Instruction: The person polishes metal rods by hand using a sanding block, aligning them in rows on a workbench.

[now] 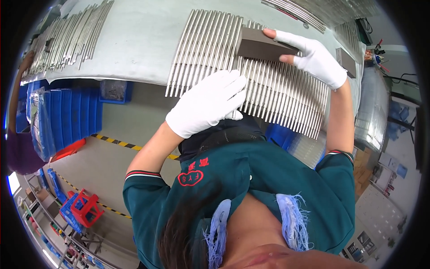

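Grey bench [143, 40], rods [277, 89] running front-to-back, block [262, 45] lying crosswise

The person wears white fabric gloves on the left hand [208, 104] and right hand [313, 57], a dark teal short-sleeved shirt with red-and-white striped sleeve cuffs, a red embroidered emblem on the chest, and a frayed pale blue strap at the neck.

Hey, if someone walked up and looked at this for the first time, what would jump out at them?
Probably the broad row of shiny metal rods lying side by side on the grey table. Next, two white-gloved hands: the right hand grips a dark rectangular block on the rods, and the left hand presses flat on their near ends.
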A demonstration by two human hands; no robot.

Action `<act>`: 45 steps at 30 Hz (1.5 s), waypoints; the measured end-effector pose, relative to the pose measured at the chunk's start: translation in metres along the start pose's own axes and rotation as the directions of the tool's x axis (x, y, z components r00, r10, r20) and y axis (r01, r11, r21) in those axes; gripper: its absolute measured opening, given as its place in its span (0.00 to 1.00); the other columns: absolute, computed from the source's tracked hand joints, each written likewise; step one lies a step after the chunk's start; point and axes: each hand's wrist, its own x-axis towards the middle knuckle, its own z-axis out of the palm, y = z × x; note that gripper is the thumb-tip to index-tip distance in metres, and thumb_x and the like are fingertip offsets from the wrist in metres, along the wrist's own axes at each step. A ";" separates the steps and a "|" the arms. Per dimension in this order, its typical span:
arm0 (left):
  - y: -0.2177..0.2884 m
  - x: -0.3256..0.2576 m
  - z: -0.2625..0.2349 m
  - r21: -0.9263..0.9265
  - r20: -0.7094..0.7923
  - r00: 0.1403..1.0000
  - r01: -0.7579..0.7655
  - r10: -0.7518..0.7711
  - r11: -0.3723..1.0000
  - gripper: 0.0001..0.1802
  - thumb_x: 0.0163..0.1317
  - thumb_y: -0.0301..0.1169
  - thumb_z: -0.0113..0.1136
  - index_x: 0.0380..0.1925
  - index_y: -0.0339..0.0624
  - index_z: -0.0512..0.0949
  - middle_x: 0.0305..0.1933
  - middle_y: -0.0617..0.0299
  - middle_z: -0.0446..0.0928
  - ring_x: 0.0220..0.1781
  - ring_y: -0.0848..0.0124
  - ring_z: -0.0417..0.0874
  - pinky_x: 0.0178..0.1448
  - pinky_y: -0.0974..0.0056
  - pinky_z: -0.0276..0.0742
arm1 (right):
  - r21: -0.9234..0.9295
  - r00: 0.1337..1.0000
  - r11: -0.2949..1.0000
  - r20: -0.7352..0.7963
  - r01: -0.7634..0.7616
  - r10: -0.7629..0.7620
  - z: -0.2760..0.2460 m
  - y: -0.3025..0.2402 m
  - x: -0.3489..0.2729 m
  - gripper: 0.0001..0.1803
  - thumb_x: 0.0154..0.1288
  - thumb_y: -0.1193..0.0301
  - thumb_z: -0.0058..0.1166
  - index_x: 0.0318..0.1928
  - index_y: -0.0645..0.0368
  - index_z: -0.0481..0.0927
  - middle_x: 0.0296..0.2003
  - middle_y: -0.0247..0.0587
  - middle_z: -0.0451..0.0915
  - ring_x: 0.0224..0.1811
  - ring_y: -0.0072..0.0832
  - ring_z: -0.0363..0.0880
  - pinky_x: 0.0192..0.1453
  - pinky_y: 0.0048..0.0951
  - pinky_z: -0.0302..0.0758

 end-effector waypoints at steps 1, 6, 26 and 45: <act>0.001 0.000 0.000 0.017 0.011 1.000 0.002 -0.002 1.000 0.32 0.53 0.46 0.71 0.56 0.40 0.80 0.63 0.49 0.79 0.67 0.47 0.78 0.72 0.47 0.73 | 0.018 1.000 1.000 -0.007 0.005 -0.005 0.003 0.002 0.002 0.34 0.66 0.79 0.61 0.73 0.48 0.74 0.68 0.33 0.79 0.70 0.28 0.75 0.75 0.29 0.70; -0.001 -0.001 0.000 0.061 0.054 0.999 -0.012 0.009 0.998 0.32 0.55 0.48 0.69 0.56 0.40 0.80 0.64 0.49 0.79 0.66 0.47 0.79 0.72 0.48 0.73 | 0.003 0.997 0.997 -0.023 0.073 -0.073 0.005 0.021 -0.006 0.34 0.65 0.81 0.61 0.72 0.49 0.75 0.67 0.34 0.80 0.69 0.29 0.76 0.75 0.29 0.68; -0.001 -0.006 -0.003 0.098 0.092 0.994 0.048 -0.057 0.994 0.35 0.49 0.48 0.71 0.57 0.45 0.79 0.64 0.56 0.78 0.69 0.55 0.75 0.73 0.49 0.69 | 0.056 0.944 0.985 -0.283 -0.162 0.171 -0.010 0.041 -0.060 0.37 0.67 0.69 0.65 0.76 0.51 0.69 0.72 0.36 0.73 0.73 0.30 0.71 0.76 0.33 0.66; -0.022 -0.008 -0.023 0.217 -0.096 0.979 0.199 -0.182 0.956 0.41 0.51 0.56 0.69 0.61 0.42 0.79 0.63 0.51 0.78 0.66 0.52 0.78 0.70 0.48 0.72 | -0.020 0.283 0.998 -0.959 -0.061 -0.002 -0.009 0.121 -0.077 0.42 0.67 0.64 0.71 0.75 0.62 0.65 0.70 0.46 0.71 0.70 0.32 0.71 0.75 0.31 0.65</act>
